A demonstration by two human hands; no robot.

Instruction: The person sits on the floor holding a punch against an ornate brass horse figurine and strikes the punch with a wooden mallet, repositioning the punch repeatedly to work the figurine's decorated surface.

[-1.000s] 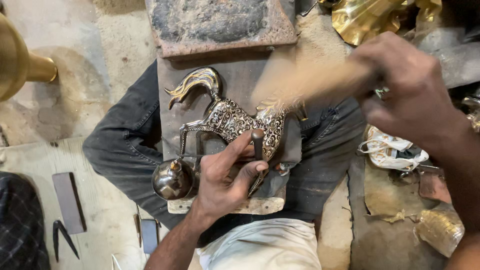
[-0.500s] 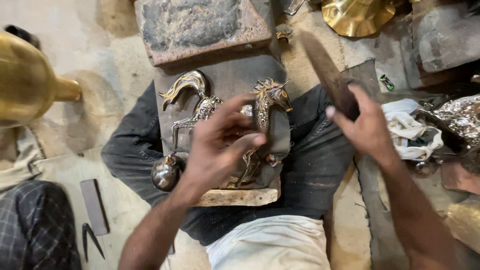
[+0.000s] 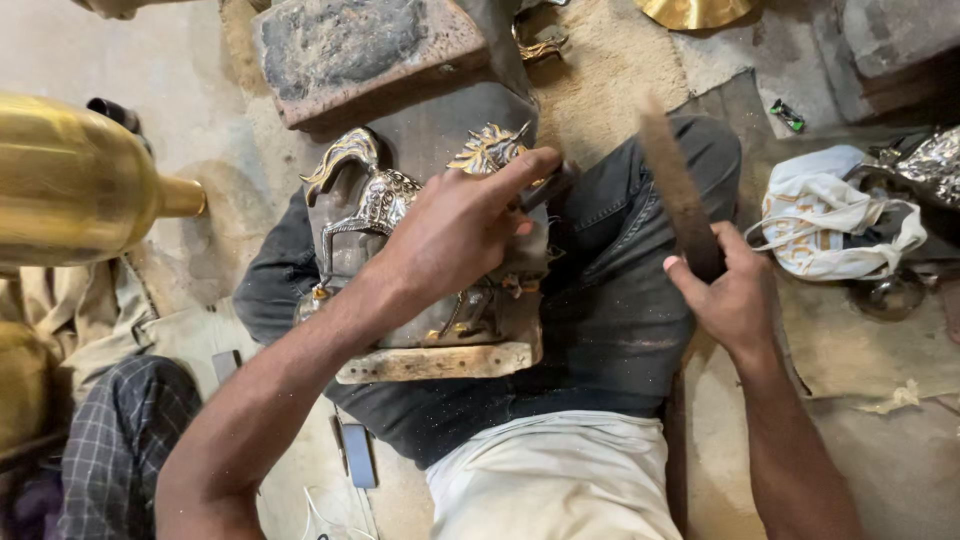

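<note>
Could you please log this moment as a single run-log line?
left hand: pressing chisel on metal horse figure | right hand: gripping wooden mallet, raised, clear of chisel | figure rests on wooden block across lap

The left hand (image 3: 455, 235) lies over the ornate metal horse figurine (image 3: 385, 205), its fingers (image 3: 520, 170) stretched toward the gold mane and pinching a small dark punch (image 3: 550, 185). The figurine rests on a wooden block (image 3: 440, 362) set on the lap, below the fingers. The right hand (image 3: 730, 290) is closed around a wooden mallet (image 3: 675, 190), which rises blurred above its fingers (image 3: 690, 275). A brass vase (image 3: 80, 180) lies well left of both hands. A white cloth (image 3: 830, 225) lies just right of the right-hand fingers.
</note>
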